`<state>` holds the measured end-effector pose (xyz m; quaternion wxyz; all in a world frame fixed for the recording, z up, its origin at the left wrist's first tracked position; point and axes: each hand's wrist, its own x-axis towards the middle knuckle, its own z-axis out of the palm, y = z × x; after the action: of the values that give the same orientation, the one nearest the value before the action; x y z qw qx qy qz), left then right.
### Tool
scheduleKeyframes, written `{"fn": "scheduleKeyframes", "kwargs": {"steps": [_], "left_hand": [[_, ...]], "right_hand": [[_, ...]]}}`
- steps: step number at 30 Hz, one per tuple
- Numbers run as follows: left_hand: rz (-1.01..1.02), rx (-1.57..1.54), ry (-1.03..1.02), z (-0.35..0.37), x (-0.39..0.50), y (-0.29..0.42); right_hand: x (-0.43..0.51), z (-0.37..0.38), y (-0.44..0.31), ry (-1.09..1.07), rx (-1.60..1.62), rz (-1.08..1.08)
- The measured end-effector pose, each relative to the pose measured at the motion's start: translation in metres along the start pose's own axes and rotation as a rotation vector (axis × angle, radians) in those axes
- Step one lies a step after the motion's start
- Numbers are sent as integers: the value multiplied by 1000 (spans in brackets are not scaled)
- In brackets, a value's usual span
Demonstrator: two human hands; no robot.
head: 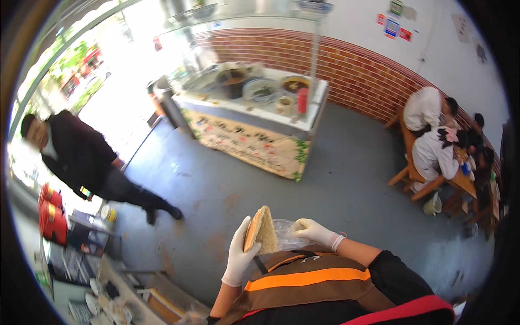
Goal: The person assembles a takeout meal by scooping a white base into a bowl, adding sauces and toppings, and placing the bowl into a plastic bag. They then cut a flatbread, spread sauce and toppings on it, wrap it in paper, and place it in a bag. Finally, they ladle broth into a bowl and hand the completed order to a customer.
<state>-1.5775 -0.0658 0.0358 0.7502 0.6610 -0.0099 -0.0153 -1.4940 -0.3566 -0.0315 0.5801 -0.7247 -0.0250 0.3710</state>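
Observation:
My left hand (pixel 241 254), in a white glove, grips a wedge of flatbread (pixel 266 231) with a golden crust on one side and a pale, porous cut face. The wedge stands upright, its narrow end pointing up. To its right, my gloved right hand (pixel 315 233) pinches the edge of a clear plastic bag (pixel 287 235). The bag hangs between the two hands, partly behind the bread. Both hands are in front of my brown apron (pixel 313 280) with its orange band.
A glass-sided food counter (pixel 252 138) with bowls and pots stands ahead. A person in dark clothes (pixel 81 154) is near the doorway at left. Several people sit around a wooden table (pixel 463 183) at right. Red buckets (pixel 53 219) and a cluttered worktop (pixel 109 280) lie at lower left.

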Motion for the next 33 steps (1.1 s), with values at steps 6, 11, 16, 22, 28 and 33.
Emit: {"fn": "scheduleKeyframes", "kwargs": {"steps": [6, 11, 16, 22, 28, 33], "left_hand": [[20, 67, -374, 159, 229, -22], [-96, -94, -500, 280, 383, -35], [-71, -47, -501, 376, 527, -41], [27, 112, -416, 479, 693, -40], [80, 170, 12, 540, 819, -67], [-22, 209, 359, 553, 858, -83]], "right_hand": [[25, -224, 7, 211, 610, -115], [69, -426, -4, 401, 611, -234], [102, -610, -36, 639, 613, -297], [145, -831, -47, 768, 730, -456], [311, -1014, -145, 531, 597, -504], [518, -1017, -282, 86, 386, -422]]}}
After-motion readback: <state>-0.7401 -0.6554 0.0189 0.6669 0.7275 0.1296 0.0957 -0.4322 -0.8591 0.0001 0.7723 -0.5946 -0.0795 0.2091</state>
